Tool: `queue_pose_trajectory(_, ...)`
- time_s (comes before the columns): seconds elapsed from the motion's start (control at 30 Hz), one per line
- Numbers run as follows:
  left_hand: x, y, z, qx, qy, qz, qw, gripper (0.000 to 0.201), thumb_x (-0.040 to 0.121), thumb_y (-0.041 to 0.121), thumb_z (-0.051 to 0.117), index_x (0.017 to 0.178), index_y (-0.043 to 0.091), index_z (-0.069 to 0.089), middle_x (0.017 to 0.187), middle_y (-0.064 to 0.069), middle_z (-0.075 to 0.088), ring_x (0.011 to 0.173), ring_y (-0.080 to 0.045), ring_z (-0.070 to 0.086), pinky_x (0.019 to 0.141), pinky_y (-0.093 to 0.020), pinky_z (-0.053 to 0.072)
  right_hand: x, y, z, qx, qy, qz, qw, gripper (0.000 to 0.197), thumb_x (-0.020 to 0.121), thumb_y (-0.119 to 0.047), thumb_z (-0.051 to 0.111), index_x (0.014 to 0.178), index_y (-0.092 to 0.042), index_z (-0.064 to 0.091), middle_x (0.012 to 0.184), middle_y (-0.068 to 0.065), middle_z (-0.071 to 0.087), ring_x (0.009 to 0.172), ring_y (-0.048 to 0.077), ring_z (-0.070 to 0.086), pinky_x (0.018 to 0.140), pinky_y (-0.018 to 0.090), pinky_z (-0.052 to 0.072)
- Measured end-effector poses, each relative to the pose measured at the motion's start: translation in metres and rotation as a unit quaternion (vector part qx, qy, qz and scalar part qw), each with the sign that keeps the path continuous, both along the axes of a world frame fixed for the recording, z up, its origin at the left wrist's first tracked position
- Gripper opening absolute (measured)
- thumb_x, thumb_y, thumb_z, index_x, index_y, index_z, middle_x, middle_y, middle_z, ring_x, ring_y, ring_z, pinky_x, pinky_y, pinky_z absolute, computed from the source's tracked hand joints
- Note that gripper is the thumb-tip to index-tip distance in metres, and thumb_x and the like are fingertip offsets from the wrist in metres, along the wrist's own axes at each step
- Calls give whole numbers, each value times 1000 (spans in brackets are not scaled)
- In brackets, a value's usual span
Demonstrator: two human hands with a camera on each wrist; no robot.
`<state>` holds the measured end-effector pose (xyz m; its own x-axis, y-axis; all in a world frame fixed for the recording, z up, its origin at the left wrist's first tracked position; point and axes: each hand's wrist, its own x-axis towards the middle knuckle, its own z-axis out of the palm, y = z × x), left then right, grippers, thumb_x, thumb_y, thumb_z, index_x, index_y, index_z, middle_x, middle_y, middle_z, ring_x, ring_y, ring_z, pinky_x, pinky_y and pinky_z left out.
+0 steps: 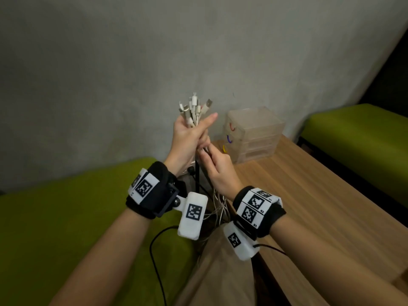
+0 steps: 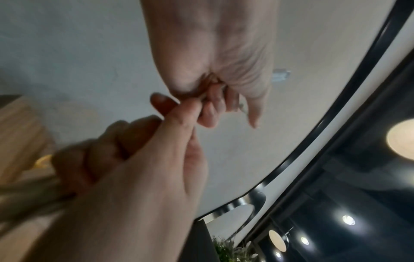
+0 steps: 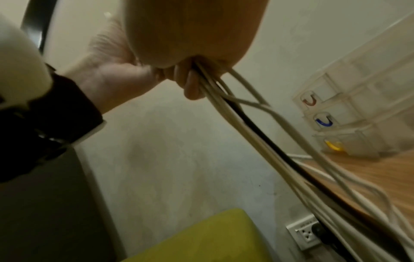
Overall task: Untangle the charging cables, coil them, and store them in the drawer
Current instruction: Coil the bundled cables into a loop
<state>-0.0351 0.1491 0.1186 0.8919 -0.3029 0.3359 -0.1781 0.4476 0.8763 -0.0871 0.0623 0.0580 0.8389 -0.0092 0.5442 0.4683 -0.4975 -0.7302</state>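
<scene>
A bundle of white charging cables [image 1: 194,109] stands upright in my raised left hand [image 1: 191,131], which grips it with the plugs fanned out above the fist. Just below, my right hand [image 1: 212,157] holds the same strands, fingers curled round them. The cables [image 3: 248,131], one of them black, hang from both hands down toward the wooden table [image 1: 309,195], tangled lower down. In the left wrist view my right hand [image 2: 125,159] closes on the blurred cables [image 2: 29,191] under my left hand [image 2: 212,62]. The clear drawer unit [image 1: 256,133] stands shut at the table's back corner.
The drawer unit [image 3: 358,106] has three drawers with red, blue and yellow handles. Green benches [image 1: 66,217] lie left of the table and at the far right [image 1: 364,138]. A wall socket [image 3: 302,234] with a black plug sits low on the grey wall.
</scene>
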Motion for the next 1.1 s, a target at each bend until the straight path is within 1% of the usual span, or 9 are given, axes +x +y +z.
queue_pose_trajectory(0.2,6,18,-30,56,177,95,978,39,89,0,53,119,16,32,74,-7,50,50,-11,55,51,-25,51,-4,-8,6,-143,184,38,972,35,100,-26,36,67,-14,42,60,-3,42,55,9,39,55,30,26)
queue_pose_trajectory(0.27,6,25,-39,262,71,179,946,86,83,10,64,143,18,4,132,-16,43,115,-25,52,99,-37,42,-3,-14,8,-187,231,35,954,39,100,-28,35,62,-19,38,58,-4,40,54,7,36,57,29,22)
queue_pose_trajectory(0.37,-5,25,-36,474,-250,268,800,72,88,34,55,146,21,15,154,-11,11,144,-26,6,116,-45,-1,-3,-21,13,-250,270,55,928,37,100,-27,37,64,-22,47,63,0,50,57,10,45,63,30,30)
queue_pose_trajectory(0.43,-8,16,-36,514,-351,149,768,45,93,41,35,132,21,46,149,-6,32,142,-21,18,117,-48,-5,2,-26,16,-255,271,68,926,24,98,-20,41,96,-10,63,97,16,64,88,26,60,79,35,40)
queue_pose_trajectory(0.5,-10,10,-43,543,-301,-1,784,48,98,43,21,109,23,64,128,-7,57,127,-19,45,117,-43,10,3,-31,25,-252,262,73,929,29,95,-13,46,121,-3,54,123,20,57,113,31,53,92,30,37)
queue_pose_trajectory(0.6,-8,10,-45,530,-251,-72,807,52,88,60,16,69,33,56,69,-5,68,70,-13,64,82,-33,47,1,-44,34,-254,261,85,927,24,91,-12,48,83,-23,68,84,-2,66,80,11,59,75,17,41)
queue_pose_trajectory(0.67,-7,11,-44,504,-254,-94,820,74,78,74,14,70,15,59,49,4,54,46,-3,52,58,-15,41,0,-50,37,-244,258,71,932,31,90,-14,51,65,-25,65,61,-10,53,60,4,49,59,15,37)
queue_pose_trajectory(0.77,-6,8,-37,479,-194,-149,843,85,75,73,21,87,-2,60,46,11,41,40,-5,36,46,-15,30,0,-53,37,-226,241,58,942,35,82,-28,53,64,1,60,52,0,44,49,12,39,54,31,30)
queue_pose_trajectory(1.1,-15,34,-33,215,188,-495,821,34,93,33,40,64,17,48,47,13,26,38,1,22,40,-10,26,-4,-59,30,-60,171,63,981,54,95,-21,48,43,-16,37,41,-4,30,37,6,24,45,20,22)
